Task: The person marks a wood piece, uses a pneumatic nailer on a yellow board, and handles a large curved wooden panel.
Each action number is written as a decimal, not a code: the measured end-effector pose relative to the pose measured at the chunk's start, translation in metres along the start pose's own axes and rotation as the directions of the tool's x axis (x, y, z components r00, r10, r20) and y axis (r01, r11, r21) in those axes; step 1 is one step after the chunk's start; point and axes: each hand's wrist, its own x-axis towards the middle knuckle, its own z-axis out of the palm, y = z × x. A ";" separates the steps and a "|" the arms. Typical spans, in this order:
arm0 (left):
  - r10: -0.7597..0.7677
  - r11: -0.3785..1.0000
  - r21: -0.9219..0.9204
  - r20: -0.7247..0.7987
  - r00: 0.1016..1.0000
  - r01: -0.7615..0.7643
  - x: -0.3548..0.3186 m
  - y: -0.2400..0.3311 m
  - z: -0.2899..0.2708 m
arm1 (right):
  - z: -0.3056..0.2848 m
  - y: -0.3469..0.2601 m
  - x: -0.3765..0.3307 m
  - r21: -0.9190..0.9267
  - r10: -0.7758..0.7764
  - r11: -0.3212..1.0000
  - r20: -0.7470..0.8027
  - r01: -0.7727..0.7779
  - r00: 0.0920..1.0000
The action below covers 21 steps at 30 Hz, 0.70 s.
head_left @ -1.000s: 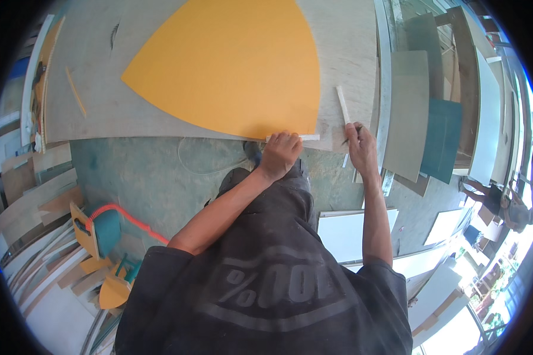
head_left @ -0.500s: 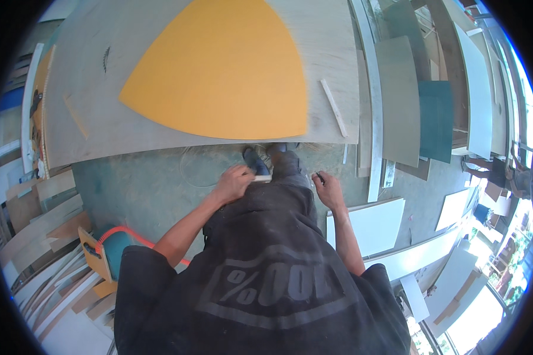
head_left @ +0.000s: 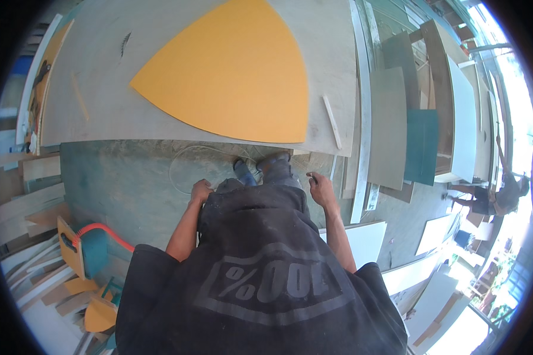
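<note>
My left hand point(head_left: 202, 191) is low at my left hip, against the dark trousers, with its fingers curled. Whatever it may hold is hidden. On the other side, my right hand point(head_left: 322, 189) is closed in front of my right hip, and a small dark thing too small to name shows at its fingertips. Beyond both hands, a yellow three-cornered panel point(head_left: 237, 77) with curved edges lies flat on a large grey-brown board point(head_left: 100, 112). A thin pale wooden strip point(head_left: 332, 122) lies on the board to the right of the panel. Neither hand touches the board.
Sheets and long boards point(head_left: 387, 130) stand along the right, with a teal panel point(head_left: 421, 147) among them. Offcuts point(head_left: 41, 204) crowd the left side. A red hose point(head_left: 103, 228) curves at lower left. A thin cable loop point(head_left: 177, 168) lies by my feet. Another person point(head_left: 497, 195) is far right.
My left hand has moved left and down toward my hip, and the white strip it held is out of sight. My right hand stays nearly in place. The view has shifted slightly.
</note>
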 end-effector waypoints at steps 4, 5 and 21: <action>-0.054 0.999 0.002 -0.091 0.994 0.055 -0.013 -0.012 0.002 | -0.014 -0.019 0.001 -0.146 0.273 0.953 0.036 -0.266 0.961; -0.073 0.997 0.004 -0.081 0.994 0.073 -0.017 -0.010 0.001 | -0.022 -0.021 0.004 -0.140 0.320 0.936 -0.032 -0.322 0.947; 0.053 0.594 -0.803 -0.026 0.998 -0.053 -0.074 0.044 -0.048 | -0.063 -0.077 0.151 0.627 0.229 0.760 -0.014 -0.170 0.973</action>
